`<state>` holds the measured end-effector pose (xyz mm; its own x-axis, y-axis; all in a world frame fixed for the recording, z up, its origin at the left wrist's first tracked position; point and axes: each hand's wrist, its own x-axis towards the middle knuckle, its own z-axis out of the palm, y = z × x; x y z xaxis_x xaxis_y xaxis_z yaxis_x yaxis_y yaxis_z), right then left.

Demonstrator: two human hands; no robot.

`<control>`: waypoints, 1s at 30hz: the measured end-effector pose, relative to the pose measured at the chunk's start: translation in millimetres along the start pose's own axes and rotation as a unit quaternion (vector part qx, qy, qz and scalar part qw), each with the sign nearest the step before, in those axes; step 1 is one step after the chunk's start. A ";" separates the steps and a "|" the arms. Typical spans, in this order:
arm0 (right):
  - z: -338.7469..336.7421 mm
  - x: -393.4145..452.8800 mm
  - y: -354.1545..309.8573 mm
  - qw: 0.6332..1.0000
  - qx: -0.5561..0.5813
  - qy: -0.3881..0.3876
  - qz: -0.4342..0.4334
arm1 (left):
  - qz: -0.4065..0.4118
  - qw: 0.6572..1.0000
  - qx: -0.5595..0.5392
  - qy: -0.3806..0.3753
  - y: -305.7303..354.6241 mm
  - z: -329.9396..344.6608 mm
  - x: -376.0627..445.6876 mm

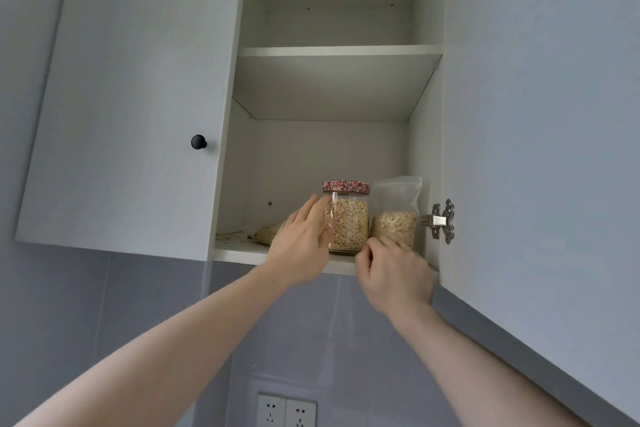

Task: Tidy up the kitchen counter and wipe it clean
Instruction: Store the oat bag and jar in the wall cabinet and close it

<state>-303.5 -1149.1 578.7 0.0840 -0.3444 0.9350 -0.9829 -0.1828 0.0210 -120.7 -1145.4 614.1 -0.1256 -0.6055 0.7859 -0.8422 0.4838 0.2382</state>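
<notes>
The wall cabinet stands open, and on its bottom shelf is a glass jar of oats with a red patterned lid. My left hand holds the jar from the left, with the thumb across its front and the fingers along its side. Right of the jar, and touching it, a clear zip bag of oats stands upright. My right hand is curled at the bag's bottom edge, its fingertips pinching the bag there. The lower part of the bag is hidden by that hand.
A second small bag of oats lies on the shelf behind my left hand, with loose flakes scattered to its left. The upper shelf holds nothing visible. The open door with its hinge is on the right, the closed door's black knob on the left, and wall sockets are below.
</notes>
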 end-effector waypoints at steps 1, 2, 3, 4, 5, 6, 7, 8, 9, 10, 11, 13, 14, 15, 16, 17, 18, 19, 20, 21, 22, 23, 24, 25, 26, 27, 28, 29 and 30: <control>-0.3 0.3 0.6 1.000 -0.001 0.000 -0.001 | 0.006 1.000 -0.006 0.020 -2.6 -0.2 -11.7; -1.0 0.6 1.2 1.000 -0.002 -0.001 -0.001 | 0.010 0.999 -0.007 0.034 -7.0 -0.1 -24.1; -1.5 0.9 1.8 1.000 -0.003 -0.002 -0.001 | 0.012 0.999 0.000 0.041 -12.9 0.5 -36.9; -2.1 1.7 2.3 1.000 -0.004 -0.004 -0.004 | 0.013 0.999 0.017 0.045 -20.4 1.5 -48.9; -2.5 1.4 1.8 1.000 -0.004 -0.006 -0.009 | 0.015 0.998 0.047 0.047 -29.9 2.5 -61.4; -2.8 1.0 1.8 1.000 -0.006 -0.009 -0.014 | 0.021 0.995 0.083 0.049 -39.3 4.0 -73.0; -3.5 0.9 2.9 1.000 -0.010 -0.012 -0.020 | 0.031 0.991 0.116 0.053 -48.3 6.3 -81.7; -4.2 -0.1 3.1 1.000 -0.013 -0.015 -0.025 | 0.041 0.987 0.143 0.054 -56.2 7.6 -89.5; -4.8 -1.8 2.9 0.999 -0.016 -0.017 -0.030 | 0.047 0.985 0.160 0.051 -60.5 7.1 -95.2; -4.9 -4.4 2.0 0.999 -0.021 -0.018 -0.033 | 0.047 0.984 0.167 0.048 -62.2 6.7 -98.1; -4.7 -8.2 -0.4 0.999 -0.024 -0.019 -0.033 | 0.044 0.984 0.170 0.044 -61.8 6.6 -99.0; -3.4 -21.1 -12.0 0.999 -0.024 -0.012 -0.019 | 0.032 0.983 0.177 0.039 -58.2 7.3 -98.1; -1.6 -28.5 -18.8 1.000 -0.024 -0.004 -0.011 | 0.025 0.982 0.181 0.039 -55.8 9.1 -96.9; 0.2 -34.1 -24.9 1.000 -0.023 0.002 -0.006 | 0.016 0.982 0.185 0.040 -53.6 11.0 -96.6; 1.6 -37.0 -29.1 1.000 -0.021 0.005 -0.001 | 0.007 0.981 0.191 0.040 -51.7 12.8 -96.9; 2.6 -38.0 -30.9 1.000 -0.020 0.005 0.002 | 0.001 0.980 0.195 0.039 -49.9 14.7 -97.2; 2.8 -38.3 -31.1 1.000 -0.021 0.003 0.001 | -0.005 0.980 0.196 0.037 -48.5 15.7 -98.5; 2.5 -38.2 -30.5 1.000 -0.020 0.000 -0.004 | -0.010 0.980 0.195 0.031 -47.5 15.1 -99.2; 1.5 -38.7 -29.7 1.000 -0.019 -0.005 -0.011 | -0.014 0.980 0.197 0.020 -46.3 12.8 -99.7; -0.2 -40.3 -29.1 1.000 -0.016 -0.009 -0.016 | -0.018 0.979 0.201 0.005 -45.4 10.5 -100.3; -1.1 -42.8 -28.8 1.000 -0.010 -0.012 -0.019 | -0.022 0.978 0.208 -0.009 -44.4 8.3 -101.0; -1.8 -46.2 -29.8 1.000 -0.004 -0.013 -0.020 | -0.024 0.977 0.212 -0.022 -43.7 6.2 -101.5; -2.5 -49.3 -32.0 1.000 0.000 -0.015 -0.019 | -0.026 0.976 0.214 -0.033 -42.6 3.6 -101.8; -3.9 -51.5 -34.0 1.000 0.001 -0.018 -0.015 | -0.029 0.976 0.211 -0.044 -40.7 0.6 -102.0; -5.2 -52.4 -35.1 1.000 -0.001 -0.023 -0.011 | -0.033 0.976 0.205 -0.057 -38.4 -2.3 -102.2; -6.3 -52.4 -34.9 1.000 -0.003 -0.029 -0.008 | -0.037 0.977 0.199 -0.071 -35.9 -5.1 -101.6; -8.2 -52.4 -33.3 0.999 -0.006 -0.037 -0.011 | -0.042 0.976 0.196 -0.087 -33.9 -7.9 -101.4; -10.0 -52.4 -31.0 0.999 -0.009 -0.046 -0.018 | -0.046 0.974 0.198 -0.104 -32.0 -11.4 -101.3; -11.2 -52.3 -28.1 0.998 -0.013 -0.057 -0.024 | -0.048 0.971 0.201 -0.118 -31.3 -14.7 -100.9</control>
<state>-282.1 -1115.6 533.1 0.1476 -0.4394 0.8861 -0.9811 -0.1787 0.0749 -73.9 -1090.1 535.8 -0.1134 -0.7863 0.6074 -0.9867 0.1607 0.0238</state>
